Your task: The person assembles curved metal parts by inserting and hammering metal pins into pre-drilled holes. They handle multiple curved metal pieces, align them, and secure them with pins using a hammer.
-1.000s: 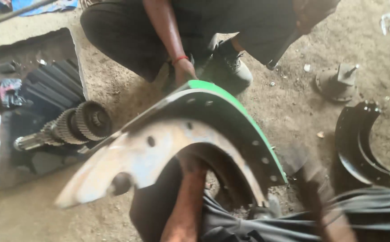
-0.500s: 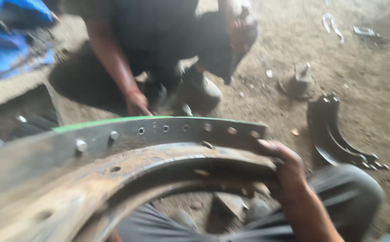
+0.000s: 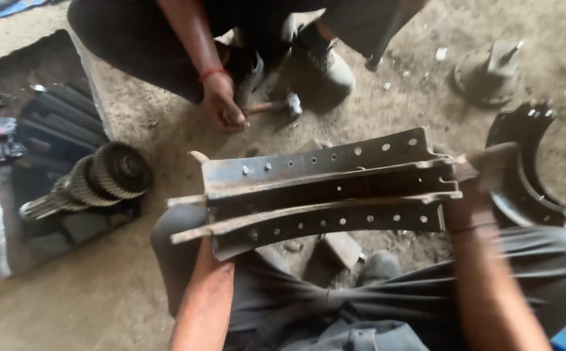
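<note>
Two brake shoes point(image 3: 530, 169) beside hammer point(image 3: 276, 106).

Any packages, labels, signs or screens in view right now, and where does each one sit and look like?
None show: no package, label, sign or screen.
Brake shoe: curved rusty grey metal with rows of holes, held across the lap between the left hand and right hand.
Gear shaft: dark toothed steel, on the ground to the left.
Hammer: on the dirt, gripped by another person's hand.
</note>
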